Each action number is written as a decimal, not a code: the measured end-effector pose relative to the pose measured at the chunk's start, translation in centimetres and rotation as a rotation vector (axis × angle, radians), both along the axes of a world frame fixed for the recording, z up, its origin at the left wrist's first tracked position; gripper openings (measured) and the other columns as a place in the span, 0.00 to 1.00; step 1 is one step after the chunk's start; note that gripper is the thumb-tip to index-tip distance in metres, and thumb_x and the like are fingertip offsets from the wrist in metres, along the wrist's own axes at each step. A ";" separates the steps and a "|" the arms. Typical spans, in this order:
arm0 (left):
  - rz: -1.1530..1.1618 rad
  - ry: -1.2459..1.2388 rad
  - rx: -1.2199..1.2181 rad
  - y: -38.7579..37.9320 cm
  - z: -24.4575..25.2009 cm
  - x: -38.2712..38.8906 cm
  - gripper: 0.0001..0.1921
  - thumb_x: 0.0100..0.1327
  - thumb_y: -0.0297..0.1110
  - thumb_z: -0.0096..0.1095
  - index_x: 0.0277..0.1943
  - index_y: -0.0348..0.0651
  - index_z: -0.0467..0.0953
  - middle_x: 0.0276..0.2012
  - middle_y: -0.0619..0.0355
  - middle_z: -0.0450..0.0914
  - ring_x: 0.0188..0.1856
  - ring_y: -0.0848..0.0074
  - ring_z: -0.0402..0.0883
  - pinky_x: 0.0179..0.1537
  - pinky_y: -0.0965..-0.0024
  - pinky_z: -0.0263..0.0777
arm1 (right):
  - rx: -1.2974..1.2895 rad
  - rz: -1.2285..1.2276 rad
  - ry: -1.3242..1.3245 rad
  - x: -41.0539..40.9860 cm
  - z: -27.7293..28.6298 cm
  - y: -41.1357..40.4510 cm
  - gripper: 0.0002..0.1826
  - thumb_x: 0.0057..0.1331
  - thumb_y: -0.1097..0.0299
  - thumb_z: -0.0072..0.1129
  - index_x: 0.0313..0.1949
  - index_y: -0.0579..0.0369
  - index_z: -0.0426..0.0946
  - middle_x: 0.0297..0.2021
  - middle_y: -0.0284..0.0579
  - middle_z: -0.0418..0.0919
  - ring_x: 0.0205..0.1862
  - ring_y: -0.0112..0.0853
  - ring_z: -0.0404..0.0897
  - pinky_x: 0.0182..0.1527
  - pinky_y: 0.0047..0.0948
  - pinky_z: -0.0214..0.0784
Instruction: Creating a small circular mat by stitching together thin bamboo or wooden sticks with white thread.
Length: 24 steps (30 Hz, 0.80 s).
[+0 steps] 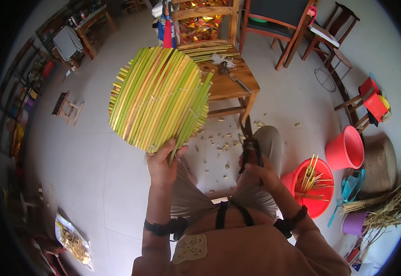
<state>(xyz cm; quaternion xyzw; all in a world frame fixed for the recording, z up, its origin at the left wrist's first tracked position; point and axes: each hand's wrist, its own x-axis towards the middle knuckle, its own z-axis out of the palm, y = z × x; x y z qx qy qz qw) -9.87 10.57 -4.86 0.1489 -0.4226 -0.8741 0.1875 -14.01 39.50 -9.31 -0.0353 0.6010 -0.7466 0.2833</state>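
My left hand [163, 162] grips the lower edge of a round mat of plant stalks [157, 100], holding it up in front of me. Its top layer of green and yellow stalks runs lengthwise, stitched with white thread. Crosswise stalk ends of another layer stick out at the left and right edges. One green stalk passes down through my fingers below the rim. In my right hand [261, 169] are dark-handled scissors [250, 145], above my right knee and apart from the mat. Their blades point away from me, and I cannot tell whether they are parted.
A wooden chair [249, 77] ahead bears loose stalks [209, 52], white thread [223, 60] and a metal-bladed tool [236, 79]. Stalk clippings [226, 146] litter the floor. At right stand a red bucket [319, 203] holding cut stalks, another red bucket [354, 148] and dry straw [390, 203].
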 end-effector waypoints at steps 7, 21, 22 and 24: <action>-0.098 -0.082 0.188 1.0 -1.1 -0.1 0.13 0.64 0.26 0.60 0.52 0.35 0.76 0.45 0.52 0.83 0.44 0.67 0.84 0.38 0.69 0.85 | -0.180 0.032 -0.052 -1.7 1.7 -2.6 0.24 0.63 0.71 0.60 0.59 0.60 0.69 0.49 0.37 0.76 0.55 0.27 0.73 0.59 0.28 0.62; -0.154 -0.132 0.034 1.5 0.0 0.2 0.19 0.61 0.23 0.64 0.56 0.33 0.73 0.46 0.49 0.82 0.44 0.63 0.85 0.42 0.66 0.87 | 0.297 0.077 0.203 -2.5 3.8 -3.6 0.27 0.58 0.73 0.57 0.60 0.58 0.69 0.29 0.34 0.67 0.31 0.23 0.67 0.34 0.26 0.63; -0.184 -0.118 0.003 1.7 0.3 0.2 0.20 0.60 0.22 0.65 0.56 0.32 0.73 0.46 0.49 0.82 0.45 0.62 0.85 0.44 0.64 0.86 | 0.300 0.076 0.199 -2.5 3.6 -3.3 0.27 0.58 0.73 0.57 0.60 0.58 0.69 0.29 0.34 0.67 0.31 0.23 0.67 0.34 0.26 0.63; -0.213 -0.109 -0.027 1.7 0.1 0.2 0.22 0.59 0.21 0.67 0.57 0.32 0.73 0.46 0.48 0.82 0.46 0.61 0.85 0.46 0.63 0.86 | 0.317 0.105 0.219 -2.7 3.4 -2.8 0.28 0.58 0.72 0.57 0.59 0.59 0.68 0.30 0.35 0.67 0.32 0.25 0.67 0.36 0.26 0.64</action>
